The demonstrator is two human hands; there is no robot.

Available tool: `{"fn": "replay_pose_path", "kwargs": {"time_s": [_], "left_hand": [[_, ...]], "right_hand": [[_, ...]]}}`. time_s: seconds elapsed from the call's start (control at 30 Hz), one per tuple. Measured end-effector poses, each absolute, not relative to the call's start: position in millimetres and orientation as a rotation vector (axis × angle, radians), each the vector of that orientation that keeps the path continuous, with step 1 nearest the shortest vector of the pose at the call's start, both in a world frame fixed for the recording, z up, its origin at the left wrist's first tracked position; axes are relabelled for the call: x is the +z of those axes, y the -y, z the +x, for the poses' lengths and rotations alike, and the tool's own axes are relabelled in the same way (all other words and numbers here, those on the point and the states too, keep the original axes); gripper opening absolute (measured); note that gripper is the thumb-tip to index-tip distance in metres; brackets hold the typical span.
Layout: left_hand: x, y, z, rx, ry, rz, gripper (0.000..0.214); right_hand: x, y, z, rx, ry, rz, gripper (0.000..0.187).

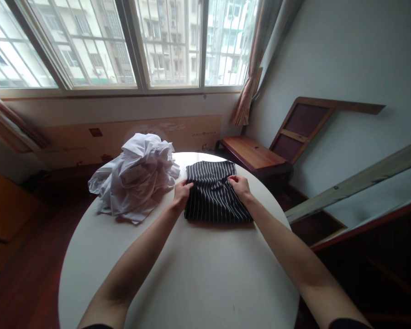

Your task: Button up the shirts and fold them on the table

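Note:
A black cloth garment with thin white stripes [215,201] lies folded into a compact shape on the white round table. My left hand [182,193] pinches its left edge, fingers closed on the fabric. On the opposite side my right hand [240,186] grips the right edge between thumb and fingers. Shallow creases run across the striped cloth between both hands. What exact kind of garment it is cannot be made out. Just left of my left hand sits a crumpled heap of white cloth [137,178].
The round white table [205,274] has its far edge near a windowed wall. A low wooden bench [253,153] stands beyond it at the right, with a wooden-framed panel [303,123] leaning on the wall. A pale rail [356,183] runs along the right side.

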State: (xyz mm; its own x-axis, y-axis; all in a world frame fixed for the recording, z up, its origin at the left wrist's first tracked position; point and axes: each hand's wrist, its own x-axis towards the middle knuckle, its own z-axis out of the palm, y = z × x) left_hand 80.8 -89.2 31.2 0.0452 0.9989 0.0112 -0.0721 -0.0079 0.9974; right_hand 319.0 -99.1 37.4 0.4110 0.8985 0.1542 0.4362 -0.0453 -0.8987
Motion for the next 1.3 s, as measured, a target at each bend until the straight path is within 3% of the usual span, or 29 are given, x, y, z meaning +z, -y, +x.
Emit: {"fn": "replay_pose_path", "kwargs": {"time_s": [0.1,0.2,0.33,0.43,0.5,0.6,0.7,0.77,0.93,1.1,1.3], "left_hand": [[41.6,99.2,62.2,1.272,-0.786,1.026,0.006],[43.1,115.8,28.2,1.089,-0.613,1.012,0.012],[39.4,139.8,-21.6,0.832,-0.486,1.021,0.036],[42.3,146.6,-34.6,0.696,-0.499,1.107,0.057],[45.6,145.3,-25.2,0.704,-0.677,1.292,0.06],[45.0,143.0,5.9,0.776,-0.982,1.812,0.042],[36.0,151.4,35.1,0.604,-1.05,2.332,0.05],[30.1,165.2,45.0,0.45,-1.082,2.522,0.052],[37.1,213.7,36.9,0.271,-1.089,2.6,0.043],[57.9,216.3,22.9,0.032,-0.842,2.305,0.039],[48.6,120.7,58.3,0.63,-1.206,2.257,0.017]], "right_hand": [[58.4,128.6,318.4,0.888,0.918,-1.129,0.011],[69.1,179.7,318.2,1.277,0.915,-0.742,0.015],[57.5,237.6,322.4,2.053,1.408,-0.421,0.021],[49.1,243.1,332.1,2.344,1.656,-0.371,0.048],[49.4,227.8,336.8,2.053,1.595,-0.634,0.051],[49.6,191.6,329.1,1.241,1.585,-1.272,0.044],[37.6,162.1,305.9,0.573,1.879,-1.676,0.058],[24.6,154.4,291.4,0.389,2.117,-1.751,0.066],[7.6,178.2,281.0,0.352,2.45,-1.647,0.063],[22.5,222.2,285.0,0.526,2.541,-1.417,0.065],[45.4,188.8,278.4,0.684,2.245,-1.358,0.029]]}}
